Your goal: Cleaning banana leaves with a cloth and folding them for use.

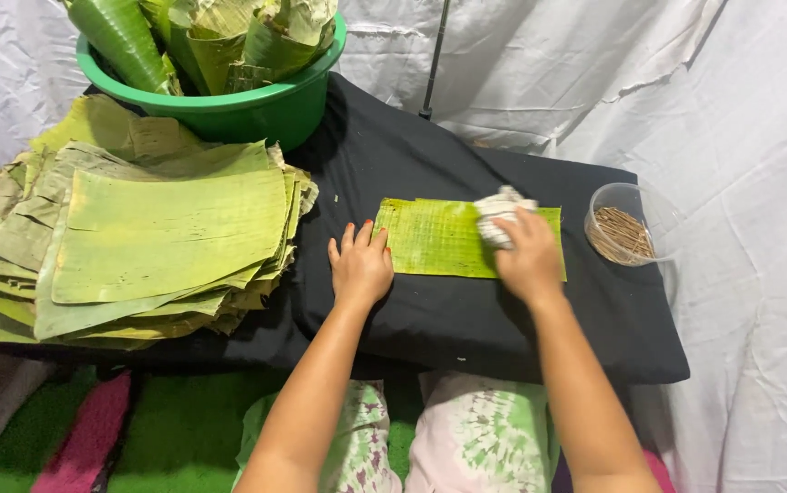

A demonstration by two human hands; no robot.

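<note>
A single cut piece of banana leaf (439,239) lies flat on the black cloth (466,310) that covers the bench, directly under both hands. The step in hand looks like wiping that leaf clean. To do it well, the pinning hand should press down at the leaf's edge so the piece does not slide or buckle, and the wiping strokes should probably run along the leaf's ribs instead of across them, with light pressure, since a leaf like this likely tears easily along its grain.

The left hand (360,267) is spread open, fingers apart and palm down, with its fingertips resting on the near left edge of the leaf; it grips nothing, only presses. The right hand (528,256) is curled around a crumpled white rag (500,215), holding it bunched against the right part of the leaf.

Well off to the left of the left hand sits a tall stack of leaves (156,242), and beyond it a green tub (256,110) filled with rolled and folded leaves. Just to the right of the right hand stands a clear round container (612,205) of thin brown sticks (623,234).
</note>
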